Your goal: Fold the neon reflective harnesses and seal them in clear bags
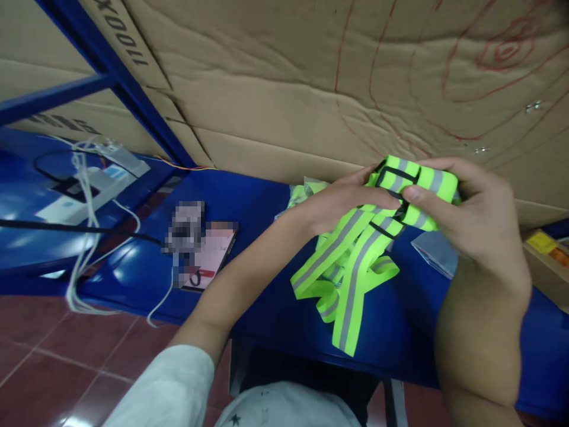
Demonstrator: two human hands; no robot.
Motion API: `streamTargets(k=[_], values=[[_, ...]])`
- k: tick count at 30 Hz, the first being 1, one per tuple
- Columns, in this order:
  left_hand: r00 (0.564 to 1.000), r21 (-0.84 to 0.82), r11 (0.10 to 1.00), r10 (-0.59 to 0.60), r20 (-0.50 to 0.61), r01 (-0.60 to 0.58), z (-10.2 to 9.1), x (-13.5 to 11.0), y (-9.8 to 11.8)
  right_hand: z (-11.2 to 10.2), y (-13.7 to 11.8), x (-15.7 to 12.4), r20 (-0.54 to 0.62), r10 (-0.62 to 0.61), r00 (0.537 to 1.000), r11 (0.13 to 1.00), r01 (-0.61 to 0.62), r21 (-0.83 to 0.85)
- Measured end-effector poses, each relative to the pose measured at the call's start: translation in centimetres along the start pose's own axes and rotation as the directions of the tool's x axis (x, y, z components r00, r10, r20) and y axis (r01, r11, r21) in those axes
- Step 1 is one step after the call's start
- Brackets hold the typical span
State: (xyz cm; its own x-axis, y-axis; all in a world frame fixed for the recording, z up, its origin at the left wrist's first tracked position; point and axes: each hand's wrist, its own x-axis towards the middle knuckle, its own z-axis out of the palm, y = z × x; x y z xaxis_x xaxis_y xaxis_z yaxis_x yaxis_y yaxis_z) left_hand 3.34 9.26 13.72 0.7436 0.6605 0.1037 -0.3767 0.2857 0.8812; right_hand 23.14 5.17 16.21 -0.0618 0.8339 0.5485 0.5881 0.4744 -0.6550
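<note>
Both my hands hold a neon-yellow reflective strap vest with grey bands above the blue table. My right hand grips the folded bundle of straps at its top, thumb pressed on the front. From the left, my left hand closes its fingers on the same bundle. Loose strap ends hang down toward the table edge.
More yellow straps in clear wrap lie behind my left hand. A phone and white cables rest at the left of the table, with a power strip. Cardboard lines the wall behind. A small cardboard box sits at the right.
</note>
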Motion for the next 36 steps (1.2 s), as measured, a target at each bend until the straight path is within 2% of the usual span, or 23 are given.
streamTargets(k=[3, 6, 8, 10, 13, 15, 18, 20, 22, 23, 24, 26, 28, 30, 32, 34, 36], values=[[0.999, -0.056, 0.998, 0.008, 0.044, -0.005, -0.4, 0.2, -0.3, 0.6, 0.1, 0.1, -0.034, 0.077, 0.996, 0.992, -0.074, 0.098], [0.997, -0.064, 0.998, -0.006, 0.071, 0.01, -0.5, 0.2, -0.4, 0.9, 0.3, 0.2, -0.101, 0.118, 0.988, 0.972, -0.094, 0.215], [0.997, -0.012, 1.0, -0.021, 0.081, 0.022, -0.3, 0.0, -0.4, 1.1, 0.6, 0.4, -0.148, 0.119, 0.982, 0.954, -0.072, 0.29], [0.994, 0.057, 0.998, -0.036, 0.099, 0.031, -0.1, 0.0, -0.5, 1.4, 0.9, 0.6, -0.246, 0.074, 0.966, 0.951, 0.006, 0.31], [0.99, 0.104, 0.994, -0.046, 0.136, 0.032, 0.3, 0.1, -1.0, 1.9, 1.1, 0.7, -0.436, -0.075, 0.897, 0.978, 0.151, 0.141], [0.994, 0.091, 0.995, -0.035, 0.103, 0.026, 0.4, 0.2, -1.3, 2.3, 0.8, 0.5, -0.479, -0.2, 0.855, 0.977, 0.209, -0.034], [1.0, 0.078, 0.997, -0.016, 0.016, 0.014, 0.4, 0.4, -1.2, 2.8, 0.1, 0.0, -0.442, -0.371, 0.817, 0.928, 0.329, -0.172], [0.995, 0.021, 1.0, -0.004, 0.1, 0.002, 0.3, 0.4, -0.7, 3.0, -0.2, -0.3, -0.392, -0.466, 0.793, 0.884, 0.407, -0.228], [0.971, -0.091, 0.996, 0.023, 0.24, -0.001, 0.3, 0.6, -0.2, 3.0, -0.3, -0.5, -0.314, -0.526, 0.79, 0.845, 0.444, -0.297], [0.961, -0.146, 0.989, 0.041, 0.274, -0.001, 0.2, 0.6, 0.0, 2.9, -0.3, -0.5, -0.27, -0.538, 0.799, 0.831, 0.448, -0.33], [0.963, -0.181, 0.983, 0.057, 0.262, -0.009, 0.2, 0.6, 0.1, 2.8, -0.2, -0.5, -0.215, -0.533, 0.819, 0.824, 0.444, -0.352], [0.986, -0.181, 0.983, 0.049, 0.159, -0.02, 0.1, 0.6, 0.1, 2.5, 0.1, -0.4, -0.091, -0.492, 0.866, 0.833, 0.439, -0.337], [0.999, -0.139, 0.99, 0.016, 0.044, -0.01, 0.0, 0.5, 0.1, 2.2, 0.4, -0.1, 0.044, -0.435, 0.899, 0.878, 0.434, -0.201], [0.999, -0.098, 0.995, 0.029, -0.03, -0.032, 0.0, 0.3, 0.2, 2.0, 0.8, 0.2, 0.126, -0.4, 0.908, 0.915, 0.404, -0.005], [0.992, -0.088, 0.991, 0.092, -0.082, -0.1, 0.1, 0.2, 0.2, 2.1, 1.1, 0.5, 0.082, -0.381, 0.921, 0.922, 0.372, 0.104], [0.986, -0.112, 0.983, 0.137, -0.091, -0.147, 0.2, 0.1, 0.3, 2.5, 1.2, 0.6, -0.013, -0.36, 0.933, 0.926, 0.36, 0.114], [0.987, -0.141, 0.978, 0.146, -0.07, -0.155, 0.1, 0.1, 0.3, 3.1, 1.3, 0.6, -0.05, -0.359, 0.932, 0.925, 0.363, 0.111]])
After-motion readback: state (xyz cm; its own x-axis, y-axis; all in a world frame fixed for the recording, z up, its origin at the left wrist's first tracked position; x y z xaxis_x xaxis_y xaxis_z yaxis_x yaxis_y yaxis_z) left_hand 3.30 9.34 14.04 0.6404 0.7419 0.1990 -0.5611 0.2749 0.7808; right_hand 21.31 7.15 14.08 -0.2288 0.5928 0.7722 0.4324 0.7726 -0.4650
